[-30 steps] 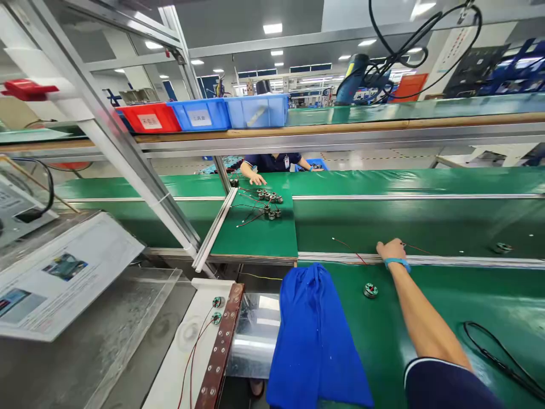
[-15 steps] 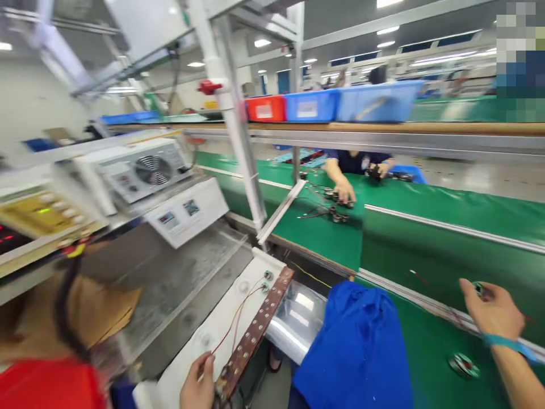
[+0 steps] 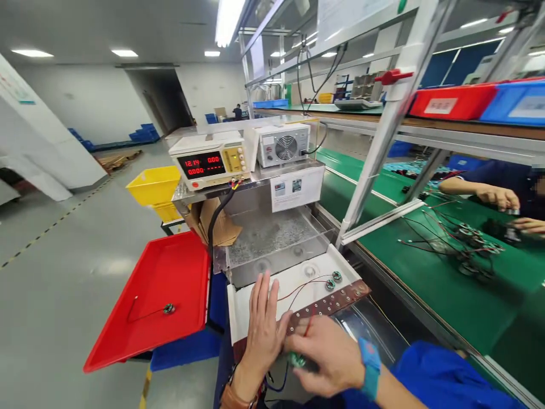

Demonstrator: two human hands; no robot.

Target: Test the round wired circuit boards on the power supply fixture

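My right hand [image 3: 327, 352] is closed around a small round motor part with a green board [image 3: 297, 359], blurred by motion, with a red lead rising by the fingers. Beside it my left hand [image 3: 264, 324] has its fingers stretched out over the front of a white tray [image 3: 242, 307]. Two similar motor parts [image 3: 330, 284] with thin red and dark wires lie at the tray's right end. Along the tray's front edge runs a brown strip [image 3: 326, 307] dotted with metal studs, partly covered by my hands.
A red tray [image 3: 145, 261] at the left holds one wired motor part [image 3: 169, 308]. A power supply [image 3: 213, 162] with lit red digits stands behind, beside a grey fan unit [image 3: 283, 145]. To the right, a co-worker's hands [image 3: 498, 196] are near wired parts [image 3: 472, 238] on a green bench.
The view has swung left. My right hand has come from the green bench to the brown strip with the motor part. My left hand has gone from pinching a wire to fingers outstretched.
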